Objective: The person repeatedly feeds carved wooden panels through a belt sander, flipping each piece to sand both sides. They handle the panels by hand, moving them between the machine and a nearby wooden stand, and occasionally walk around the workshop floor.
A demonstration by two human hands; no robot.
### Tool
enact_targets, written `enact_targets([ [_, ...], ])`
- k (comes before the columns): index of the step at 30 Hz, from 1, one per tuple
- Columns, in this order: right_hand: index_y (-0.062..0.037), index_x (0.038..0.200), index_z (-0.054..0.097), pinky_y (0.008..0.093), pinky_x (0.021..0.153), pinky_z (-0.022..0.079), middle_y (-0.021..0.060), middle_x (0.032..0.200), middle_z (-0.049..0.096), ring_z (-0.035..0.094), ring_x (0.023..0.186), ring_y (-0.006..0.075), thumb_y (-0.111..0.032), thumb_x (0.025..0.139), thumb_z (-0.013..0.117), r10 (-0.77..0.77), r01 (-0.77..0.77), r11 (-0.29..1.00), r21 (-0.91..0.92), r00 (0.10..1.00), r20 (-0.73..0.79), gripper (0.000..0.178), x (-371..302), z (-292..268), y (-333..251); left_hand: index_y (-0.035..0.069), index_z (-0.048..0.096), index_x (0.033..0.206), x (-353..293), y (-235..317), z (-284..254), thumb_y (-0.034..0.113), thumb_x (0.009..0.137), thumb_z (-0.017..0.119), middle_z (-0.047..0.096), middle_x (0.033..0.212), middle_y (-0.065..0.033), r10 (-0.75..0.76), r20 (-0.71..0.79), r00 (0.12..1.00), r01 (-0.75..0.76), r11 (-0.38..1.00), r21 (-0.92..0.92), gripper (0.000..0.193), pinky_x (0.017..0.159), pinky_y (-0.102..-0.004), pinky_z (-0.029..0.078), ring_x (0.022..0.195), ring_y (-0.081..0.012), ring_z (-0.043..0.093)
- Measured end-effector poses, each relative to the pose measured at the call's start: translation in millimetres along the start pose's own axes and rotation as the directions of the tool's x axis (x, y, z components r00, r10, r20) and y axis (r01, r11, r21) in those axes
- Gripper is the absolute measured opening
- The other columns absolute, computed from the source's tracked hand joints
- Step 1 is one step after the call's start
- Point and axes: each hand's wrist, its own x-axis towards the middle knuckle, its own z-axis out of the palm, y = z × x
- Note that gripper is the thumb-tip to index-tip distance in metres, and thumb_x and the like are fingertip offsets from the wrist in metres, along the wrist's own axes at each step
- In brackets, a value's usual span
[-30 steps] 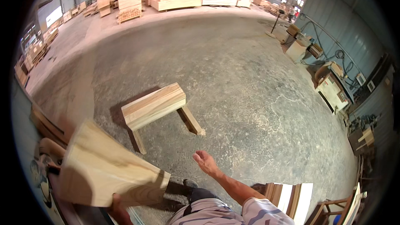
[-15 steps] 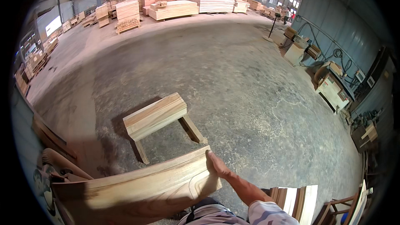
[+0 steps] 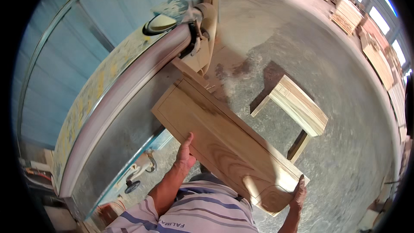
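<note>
I hold a long wooden panel (image 3: 233, 146) tilted in front of my body, with a shallow carved outline along its face and dark wavy grain. My left hand (image 3: 185, 157) grips its near long edge, thumb over the face and fingers hidden beneath. At the panel's right end my right hand (image 3: 299, 193) is closed round the short edge. The panel's far left end reaches to the grey table (image 3: 129, 121) of a belt sanding machine. Along that table's back runs a pinkish sanding belt (image 3: 125, 103). Whether the panel touches the table I cannot tell.
Beyond the panel, similar pale wooden pieces (image 3: 299, 105) rest on wooden supports (image 3: 298, 146) on the concrete floor. A hose (image 3: 210, 30) bends at the machine's far end. Below its table sits a handwheel (image 3: 133, 185). Timber stacks (image 3: 346, 15) stand far right.
My view has swung left toward the sanding machine. The panel has come round with it, now slanting from upper left to lower right. My left hand has come into view on its near edge.
</note>
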Motion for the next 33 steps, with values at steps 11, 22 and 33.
enact_targets([
  [11,0.0025,0.121,0.049,0.0331,0.087,0.045,0.0089,0.114,0.054,0.054,0.101,0.0192,-0.041,0.087,0.056,0.118,-0.131,0.989,0.061,0.974,0.192,0.055,6,71,14,0.006,0.045,0.124,65,18,-50,0.032,0.080,0.068,0.052,0.121,-0.0076,0.076,-0.090,0.993,-0.073,0.997,0.040,0.056,0.095,-0.0413,0.040,0.112,-0.0246,0.048],
  [22,0.0016,0.128,0.041,0.0363,0.093,0.042,0.0107,0.123,0.048,0.049,0.109,0.0214,-0.045,0.089,0.050,0.081,-0.115,0.989,0.093,0.947,0.309,0.062,9,116,45,0.003,0.053,0.115,49,-15,-16,0.024,0.071,0.077,0.058,0.111,-0.0079,-0.001,-0.310,0.951,0.027,0.997,0.079,0.055,0.084,-0.0405,0.049,0.099,-0.0239,0.057],
  [33,0.0016,0.129,0.040,0.0351,0.092,0.044,0.0142,0.124,0.048,0.050,0.111,0.0234,-0.042,0.092,0.045,0.186,-0.227,0.968,0.108,0.935,0.303,0.057,4,152,44,0.002,0.053,0.115,70,18,-19,0.024,0.070,0.077,0.058,0.109,-0.0088,0.011,-0.285,0.959,0.017,0.995,0.096,0.055,0.081,-0.0425,0.050,0.098,-0.0244,0.057],
])
